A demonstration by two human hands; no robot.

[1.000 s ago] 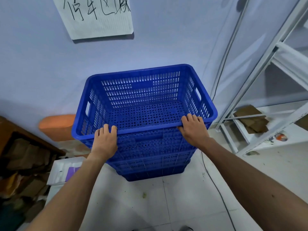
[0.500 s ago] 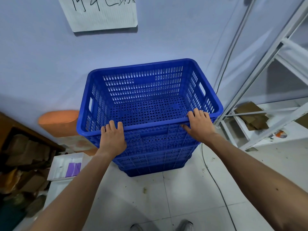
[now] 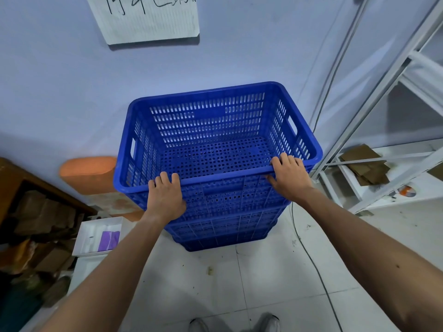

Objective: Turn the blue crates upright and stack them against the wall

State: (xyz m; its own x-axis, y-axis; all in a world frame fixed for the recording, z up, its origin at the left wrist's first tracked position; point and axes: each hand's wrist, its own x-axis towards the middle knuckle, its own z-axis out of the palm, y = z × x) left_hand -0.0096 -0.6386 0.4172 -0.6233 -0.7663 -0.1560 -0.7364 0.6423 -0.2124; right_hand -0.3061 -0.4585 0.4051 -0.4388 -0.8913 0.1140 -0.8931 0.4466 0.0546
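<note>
Centre of frame: top blue crate [image 3: 215,149] upright, nested on blue stack [image 3: 223,226] close to wall [image 3: 60,92]. Left hand [image 3: 165,195] and right hand [image 3: 288,178] clamped over near rim. Seemingly nearly done; release left.

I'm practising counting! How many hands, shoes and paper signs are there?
Hands: 2, left hand and right hand, both gripping the top blue crate by its rim
Shoes: 2, left shoe, right shoe
Paper sign: 1
Total: 5

Pale wall [image 3: 60,92], white tiled floor [image 3: 191,283], metal shelving [image 3: 383,75] at right.
</note>
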